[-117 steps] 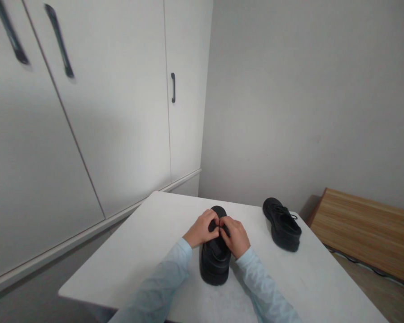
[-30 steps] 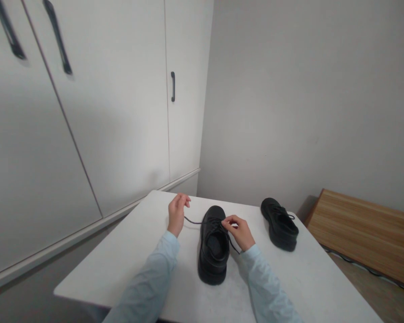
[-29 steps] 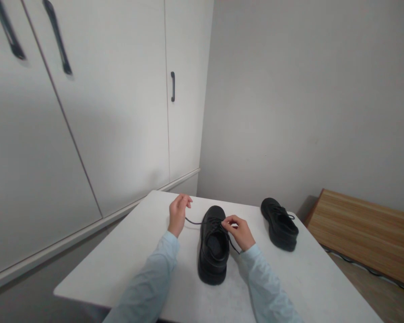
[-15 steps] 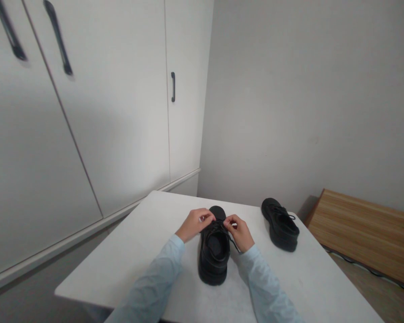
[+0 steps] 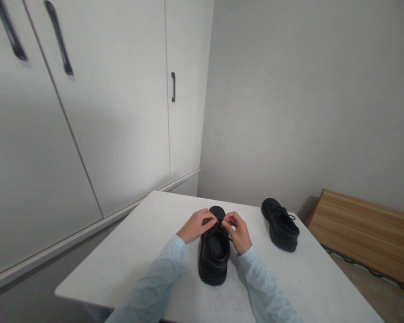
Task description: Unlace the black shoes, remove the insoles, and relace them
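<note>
A black lace-up shoe (image 5: 214,264) stands on the white table with its toe pointing away from me and its heel nearest. My left hand (image 5: 197,224) is at the left side of its lacing, thumb and forefinger pinched on the black shoelace. From the right, my right hand (image 5: 237,231) pinches the lace too, its fingertips close to those of the left. Fine detail of the lace between the fingers is too small to make out. A second black shoe (image 5: 283,231), its lace tied in a bow, rests at the right back of the table.
The white table (image 5: 128,260) has its far edge near the grey wall (image 5: 306,98). White cabinets (image 5: 128,112) with dark handles rise at the left. A wooden board (image 5: 366,233) lies beyond the table's right edge, with a dark cable below it.
Both hands have shifted slightly, and their fingertips are a little closer together over the lacing. Less of the loose lace shows beside my right hand. Both shoes are where they were.
</note>
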The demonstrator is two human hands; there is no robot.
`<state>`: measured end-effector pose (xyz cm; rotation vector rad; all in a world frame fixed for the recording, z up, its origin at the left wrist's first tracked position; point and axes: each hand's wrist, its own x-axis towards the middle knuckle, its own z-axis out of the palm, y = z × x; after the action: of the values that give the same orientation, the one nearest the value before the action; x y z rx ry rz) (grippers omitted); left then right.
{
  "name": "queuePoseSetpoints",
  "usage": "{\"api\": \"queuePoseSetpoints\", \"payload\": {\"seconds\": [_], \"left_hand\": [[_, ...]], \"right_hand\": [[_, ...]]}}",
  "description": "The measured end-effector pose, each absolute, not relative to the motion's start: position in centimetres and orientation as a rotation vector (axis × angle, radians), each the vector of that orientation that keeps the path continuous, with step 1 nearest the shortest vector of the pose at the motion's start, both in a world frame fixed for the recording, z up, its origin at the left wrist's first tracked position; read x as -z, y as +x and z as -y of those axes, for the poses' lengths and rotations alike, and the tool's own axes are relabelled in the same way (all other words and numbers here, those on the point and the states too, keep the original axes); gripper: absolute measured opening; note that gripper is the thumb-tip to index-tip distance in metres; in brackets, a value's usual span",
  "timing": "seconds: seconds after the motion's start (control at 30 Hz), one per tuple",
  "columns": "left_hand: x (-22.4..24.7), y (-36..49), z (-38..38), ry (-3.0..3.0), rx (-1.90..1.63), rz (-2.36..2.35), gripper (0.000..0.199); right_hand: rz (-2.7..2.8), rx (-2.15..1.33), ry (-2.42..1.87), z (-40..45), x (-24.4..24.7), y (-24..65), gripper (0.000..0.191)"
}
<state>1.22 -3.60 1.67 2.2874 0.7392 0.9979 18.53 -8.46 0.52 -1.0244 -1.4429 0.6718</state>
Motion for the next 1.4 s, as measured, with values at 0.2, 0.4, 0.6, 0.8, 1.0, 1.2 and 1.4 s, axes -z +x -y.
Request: {"api": "queuePoseSetpoints", "payload": {"seconds": [0.2,0.4,0.6,0.8,1.0,1.2,1.4], "left_hand": [[-1.47,1.28,3.5,2.302,-0.997,-0.756,0.022],[-1.58,1.25,3.53,2.288,-0.994,-0.736,0.021],[-1.56,1.27,3.53,2.295,-0.986,-0.744,0.021],[-1.41,1.24,3.4,2.308,-0.98,-0.752,0.019],[-1.5,1.24,3.44,2.302,-0.978,-0.75,0.019],[-1.66,1.22,3.56,2.299,-0.97,-0.75,0.021],[-1.63,1.18,3.51,2.292,-0.975,-0.742,0.021]], "right_hand": [[1.342,-0.872,-0.937,8.47,-0.81,18.63,0.036],[1.25,-0.819,-0.933,8.08,-0.36,18.89,0.027],[1.188,-0.813,-0.946,7.9,-0.2,19.11,0.02],[1.17,-0.861,-0.938,8.04,-0.36,19.14,0.017],[1.177,-0.858,-0.934,8.03,-0.45,19.22,0.015],[1.169,-0.877,-0.922,7.98,-0.54,19.25,0.017],[1.199,-0.863,-0.978,7.97,-0.71,19.36,0.017]]}}
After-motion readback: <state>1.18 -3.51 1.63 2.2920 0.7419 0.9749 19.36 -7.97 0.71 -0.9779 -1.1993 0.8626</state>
